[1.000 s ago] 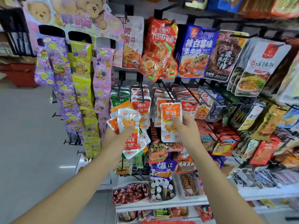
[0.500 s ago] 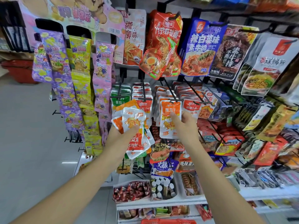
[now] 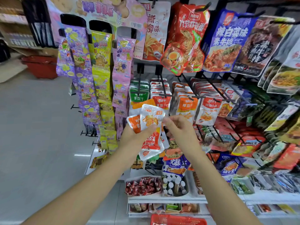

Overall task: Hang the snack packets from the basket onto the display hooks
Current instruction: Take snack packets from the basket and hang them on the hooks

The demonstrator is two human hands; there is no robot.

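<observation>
My left hand grips a fanned bunch of orange-and-white snack packets in front of the rack. My right hand is just right of the bunch, its curled fingertips at the top packet's right edge; motion blur hides whether they pinch it. An orange packet hangs at the front of a black display hook, above my right hand. Neighbouring hooks carry rows of similar packets. A red basket shows at the bottom edge.
Long purple, yellow and pink packet strips hang to the left. Large noodle bags hang above. Crowded hooks fill the right side. White shelves with small tubs lie below. Another red basket sits on the floor far left.
My right hand has let go of the orange packet, which now hangs on the hook, and has dropped left to the bunch in my left hand. The camera has moved closer to the rack.
</observation>
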